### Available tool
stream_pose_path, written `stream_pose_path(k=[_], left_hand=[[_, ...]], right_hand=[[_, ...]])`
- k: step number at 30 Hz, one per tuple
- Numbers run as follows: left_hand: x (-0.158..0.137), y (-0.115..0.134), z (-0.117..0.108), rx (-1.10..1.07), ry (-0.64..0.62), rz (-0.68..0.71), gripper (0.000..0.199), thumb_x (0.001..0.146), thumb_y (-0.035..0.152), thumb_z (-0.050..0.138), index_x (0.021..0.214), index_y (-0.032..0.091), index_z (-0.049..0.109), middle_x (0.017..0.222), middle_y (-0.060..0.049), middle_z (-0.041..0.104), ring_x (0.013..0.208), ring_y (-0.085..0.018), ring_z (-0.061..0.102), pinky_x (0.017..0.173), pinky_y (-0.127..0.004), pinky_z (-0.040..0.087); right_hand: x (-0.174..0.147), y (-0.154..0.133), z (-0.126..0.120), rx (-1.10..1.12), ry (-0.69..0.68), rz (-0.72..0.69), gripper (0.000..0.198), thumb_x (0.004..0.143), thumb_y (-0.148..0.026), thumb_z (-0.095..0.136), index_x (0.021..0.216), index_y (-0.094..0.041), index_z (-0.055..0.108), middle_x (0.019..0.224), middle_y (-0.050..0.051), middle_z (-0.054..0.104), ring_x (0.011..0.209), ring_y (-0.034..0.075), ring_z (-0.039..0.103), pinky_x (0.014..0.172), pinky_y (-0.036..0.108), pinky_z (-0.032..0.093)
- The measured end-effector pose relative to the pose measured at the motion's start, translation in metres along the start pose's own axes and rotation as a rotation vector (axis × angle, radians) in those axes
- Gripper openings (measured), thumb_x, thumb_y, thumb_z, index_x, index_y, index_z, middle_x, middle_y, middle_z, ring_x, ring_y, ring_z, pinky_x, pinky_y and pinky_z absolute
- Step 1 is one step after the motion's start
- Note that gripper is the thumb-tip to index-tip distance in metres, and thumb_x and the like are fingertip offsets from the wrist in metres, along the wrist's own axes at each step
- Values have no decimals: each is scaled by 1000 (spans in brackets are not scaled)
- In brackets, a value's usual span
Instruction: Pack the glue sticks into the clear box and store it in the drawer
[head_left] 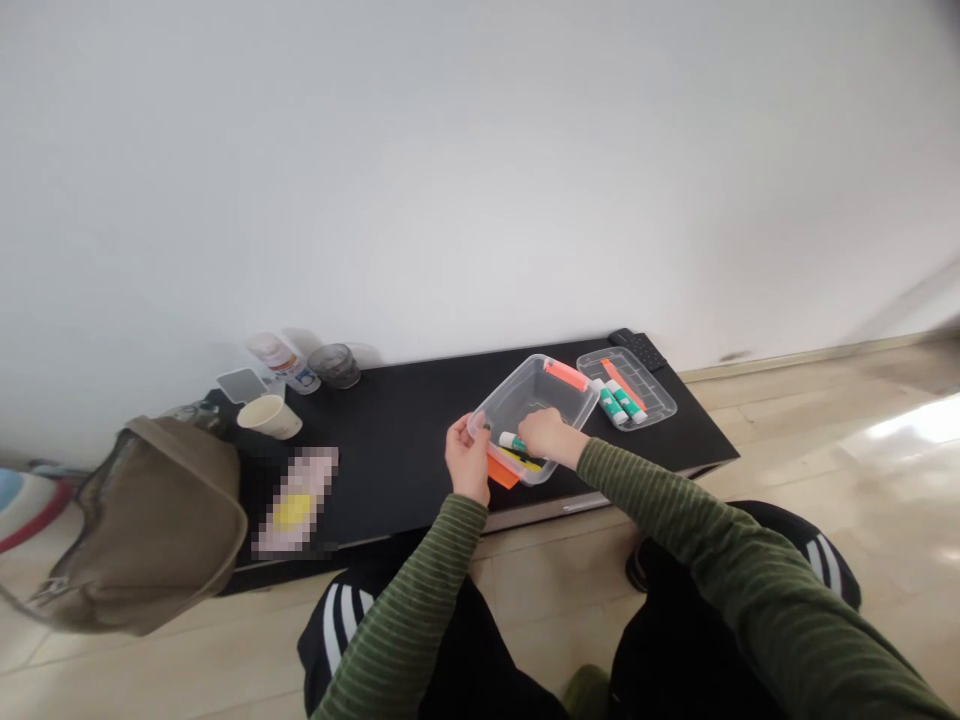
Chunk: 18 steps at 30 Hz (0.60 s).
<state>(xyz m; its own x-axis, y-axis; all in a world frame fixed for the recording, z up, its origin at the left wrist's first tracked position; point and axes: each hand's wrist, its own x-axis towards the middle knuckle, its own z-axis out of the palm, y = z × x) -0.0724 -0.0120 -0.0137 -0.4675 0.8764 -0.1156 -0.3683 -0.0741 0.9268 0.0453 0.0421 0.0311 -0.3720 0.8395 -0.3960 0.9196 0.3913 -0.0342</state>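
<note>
A clear plastic box [504,400] with orange clips is tilted over the black table, gripped at its left rim by my left hand [469,460]. Inside it, my right hand [546,435] has its fingers closed around a green-and-white glue stick [512,441], whose white end sticks out on the left. Below that lies a thin yellow-and-black item [523,461], its kind unclear. To the right, the box's clear lid [660,403] rests on the table, bearing an orange strip [619,378] and two more glue sticks [611,402].
On the black table [382,440] stand a paper cup [270,417], a dark glass [334,366] and a white spray can [289,363]. A brown bag [165,520] sits at the left end, near a blurred pinkish item [298,500]. A black keypad-like object [637,348] lies behind the lid, by the wall.
</note>
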Motion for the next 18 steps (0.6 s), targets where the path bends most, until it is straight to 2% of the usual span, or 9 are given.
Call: stream_pose_path(k=[6, 10, 12, 14, 16, 18], left_hand=[[0, 1, 0, 4, -2, 9, 33, 70, 8, 65, 102, 17, 58, 106, -8, 70, 99, -15, 67, 91, -30, 49], [0, 2, 1, 5, 3, -1, 33, 70, 7, 63, 100, 17, 57, 106, -8, 70, 98, -15, 67, 92, -30, 49], [0, 3, 3, 0, 6, -9, 32, 70, 6, 63, 100, 17, 57, 105, -7, 70, 98, -15, 67, 93, -31, 49], [-1, 4, 5, -4, 14, -17, 32, 71, 7, 63, 100, 17, 57, 103, -7, 70, 97, -15, 67, 93, -32, 49], [-2, 5, 6, -2, 20, -19, 31, 71, 7, 63, 100, 17, 57, 103, -8, 70, 97, -16, 68, 94, -33, 49], [-3, 5, 6, 8, 20, -15, 31, 71, 7, 64, 99, 18, 57, 103, -7, 70, 98, -16, 67, 95, -34, 49]], right_hand=[[-2, -6, -1, -56, -117, -11, 27, 70, -9, 72, 97, -14, 74, 106, 19, 73, 101, 34, 69, 83, 45, 53], [-9, 1, -8, -37, -77, -43, 26, 79, -17, 67, 104, -16, 73, 110, 17, 72, 102, 31, 68, 82, 39, 52], [-16, 16, -14, 40, 69, -53, 24, 85, -25, 61, 105, -20, 73, 110, 13, 72, 103, 28, 67, 81, 34, 50], [-25, 40, -21, 160, 310, -23, 25, 91, -29, 52, 106, -24, 71, 109, 8, 73, 101, 24, 66, 81, 30, 48], [-35, 72, -25, 265, 552, 54, 29, 94, -28, 44, 109, -24, 69, 109, 5, 72, 98, 20, 65, 81, 27, 46], [-43, 110, -24, 340, 711, 183, 32, 95, -27, 42, 111, -21, 68, 106, 6, 72, 93, 19, 64, 80, 27, 45]])
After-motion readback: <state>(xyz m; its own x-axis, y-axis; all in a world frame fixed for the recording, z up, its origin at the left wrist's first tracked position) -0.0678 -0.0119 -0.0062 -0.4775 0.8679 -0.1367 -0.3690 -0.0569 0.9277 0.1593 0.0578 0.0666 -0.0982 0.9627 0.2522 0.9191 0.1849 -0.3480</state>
